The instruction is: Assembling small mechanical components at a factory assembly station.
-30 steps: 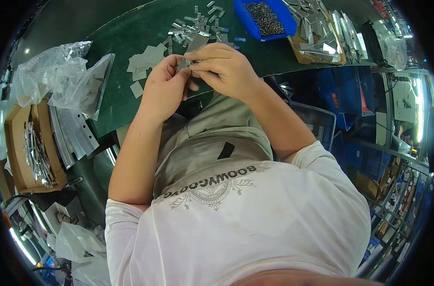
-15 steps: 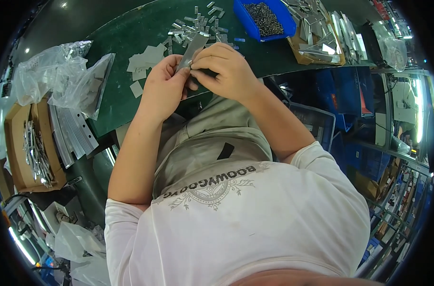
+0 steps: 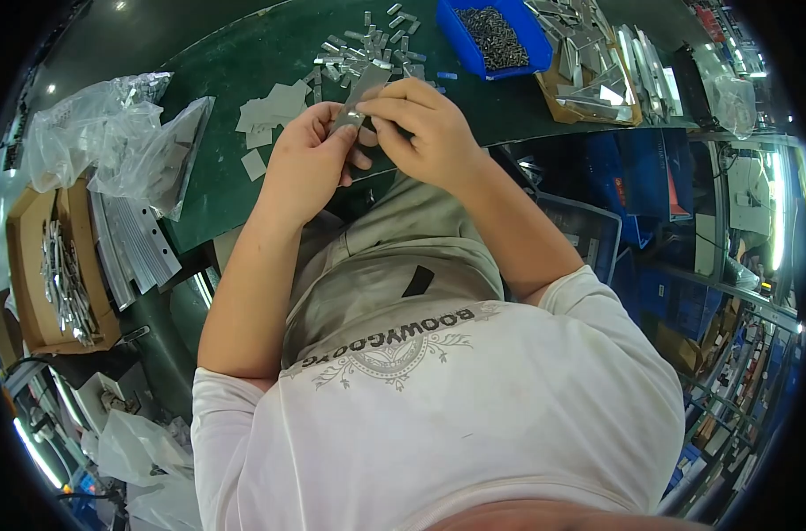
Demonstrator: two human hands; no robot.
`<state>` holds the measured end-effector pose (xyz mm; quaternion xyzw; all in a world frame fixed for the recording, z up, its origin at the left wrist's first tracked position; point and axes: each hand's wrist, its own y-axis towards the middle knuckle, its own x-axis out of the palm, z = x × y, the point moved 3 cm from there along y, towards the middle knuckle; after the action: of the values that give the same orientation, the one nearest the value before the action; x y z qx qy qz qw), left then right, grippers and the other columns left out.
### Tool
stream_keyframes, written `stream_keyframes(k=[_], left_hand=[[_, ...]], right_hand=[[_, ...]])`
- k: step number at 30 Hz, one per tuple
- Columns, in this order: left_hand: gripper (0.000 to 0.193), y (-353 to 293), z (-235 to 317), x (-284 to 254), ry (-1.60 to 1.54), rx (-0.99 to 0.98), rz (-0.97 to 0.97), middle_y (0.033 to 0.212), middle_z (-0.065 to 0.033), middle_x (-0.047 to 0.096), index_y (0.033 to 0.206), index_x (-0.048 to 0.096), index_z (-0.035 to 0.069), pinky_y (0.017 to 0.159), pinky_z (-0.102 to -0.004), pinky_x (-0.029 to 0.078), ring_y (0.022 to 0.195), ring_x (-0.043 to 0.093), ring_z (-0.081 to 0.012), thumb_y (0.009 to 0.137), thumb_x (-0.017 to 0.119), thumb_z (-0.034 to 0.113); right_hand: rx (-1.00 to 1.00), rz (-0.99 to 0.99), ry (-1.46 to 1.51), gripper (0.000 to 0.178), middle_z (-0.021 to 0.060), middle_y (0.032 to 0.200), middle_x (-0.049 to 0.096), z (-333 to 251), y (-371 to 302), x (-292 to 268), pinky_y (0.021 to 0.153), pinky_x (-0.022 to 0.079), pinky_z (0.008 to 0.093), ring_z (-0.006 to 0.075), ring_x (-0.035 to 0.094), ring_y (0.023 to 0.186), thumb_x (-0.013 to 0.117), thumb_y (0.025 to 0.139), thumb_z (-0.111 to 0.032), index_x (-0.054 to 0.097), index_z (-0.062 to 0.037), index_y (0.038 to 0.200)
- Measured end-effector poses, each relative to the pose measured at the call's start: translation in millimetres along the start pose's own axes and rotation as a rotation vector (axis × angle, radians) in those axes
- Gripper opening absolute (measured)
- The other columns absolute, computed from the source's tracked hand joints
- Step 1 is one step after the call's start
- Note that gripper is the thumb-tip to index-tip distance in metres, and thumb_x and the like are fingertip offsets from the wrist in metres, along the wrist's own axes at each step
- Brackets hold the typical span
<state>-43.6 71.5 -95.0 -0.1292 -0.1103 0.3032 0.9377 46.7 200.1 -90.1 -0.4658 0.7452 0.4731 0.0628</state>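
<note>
A flat grey metal strip slants up and away from my left hand, whose thumb and fingers are closed around its near end. My right hand is at the strip's right side, its fingers bent and its fingertips at a small shiny metal piece against the strip's face. The piece's exact shape is too small to tell. Just beyond both hands, a loose heap of small rectangular metal pieces is spread on the green tabletop. Several thin pale square sheets lie left of the strip.
A blue bin of small dark metal parts stands at the far right, beside a cardboard box of metal plates. Clear plastic bags cover the table's left end. Below them are long grey metal profiles and a cardboard box of shiny parts.
My right fingertips have shifted slightly on the strip, and the small shiny piece now shows more fully against its face. My left hand keeps its grip almost unmoved.
</note>
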Motion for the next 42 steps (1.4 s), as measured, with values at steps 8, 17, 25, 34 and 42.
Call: stream_keyframes(k=[8, 17, 25, 34, 42], left_hand=[[0.016, -2.4, 2.9, 3.1, 0.036, 0.023, 0.027, 0.075, -0.0020, 0.062, 0.104, 0.057, -0.002, 0.047, -0.0170, 0.041, 0.059, 0.056, -0.0044, 0.096, 0.050, 0.011], [0.016, -1.2, -1.7, -1.1, 0.010, 0.008, 0.024, 0.074, -0.0020, 0.062, 0.105, 0.057, -0.001, 0.046, -0.0176, 0.041, 0.054, 0.053, -0.0042, 0.095, 0.049, 0.010], [0.018, 0.5, -4.2, -6.4, -0.095, -0.013, -0.004, 0.081, -0.0051, 0.063, 0.108, 0.055, -0.002, 0.048, -0.0191, 0.044, 0.060, 0.057, -0.0075, 0.094, 0.047, 0.007], [0.018, 1.1, -5.7, -8.4, -0.062, 0.006, -0.080, 0.085, -0.0042, 0.063, 0.109, 0.054, -0.002, 0.052, -0.0192, 0.046, 0.065, 0.058, -0.0069, 0.096, 0.045, 0.006], [0.018, -0.2, -2.0, -2.9, -0.031, 0.014, -0.052, 0.083, -0.0040, 0.061, 0.110, 0.053, -0.003, 0.051, -0.0189, 0.045, 0.065, 0.057, -0.0063, 0.096, 0.044, 0.003]], right_hand=[[-0.178, 0.025, -0.192, 0.024, 0.0062, 0.097, 0.063, -7.1, 0.5, 8.1, 0.069, 0.053, 0.0306, 0.0224, 0.064, 0.083, 0.069, 0.070, 0.002, 0.069, -0.0088, 0.092], [-0.092, -0.011, -0.089, 0.016, 0.0075, 0.101, 0.068, -2.4, 1.7, 5.6, 0.068, 0.055, 0.0293, 0.0214, 0.066, 0.083, 0.074, 0.070, -0.001, 0.070, -0.0062, 0.084], [0.001, -0.021, 0.005, 0.014, 0.0088, 0.101, 0.069, -0.9, 3.2, 1.4, 0.068, 0.054, 0.0285, 0.0215, 0.067, 0.079, 0.073, 0.069, 0.000, 0.068, -0.0043, 0.082], [-0.049, 0.015, -0.016, 0.017, 0.0081, 0.104, 0.068, -2.0, 3.5, 0.7, 0.071, 0.052, 0.0304, 0.0210, 0.065, 0.084, 0.076, 0.068, -0.001, 0.068, -0.0047, 0.083], [-0.149, 0.022, -0.098, 0.017, 0.0068, 0.103, 0.068, -2.9, 3.6, 4.4, 0.073, 0.051, 0.0319, 0.0220, 0.064, 0.083, 0.075, 0.068, -0.001, 0.068, -0.0055, 0.083]])
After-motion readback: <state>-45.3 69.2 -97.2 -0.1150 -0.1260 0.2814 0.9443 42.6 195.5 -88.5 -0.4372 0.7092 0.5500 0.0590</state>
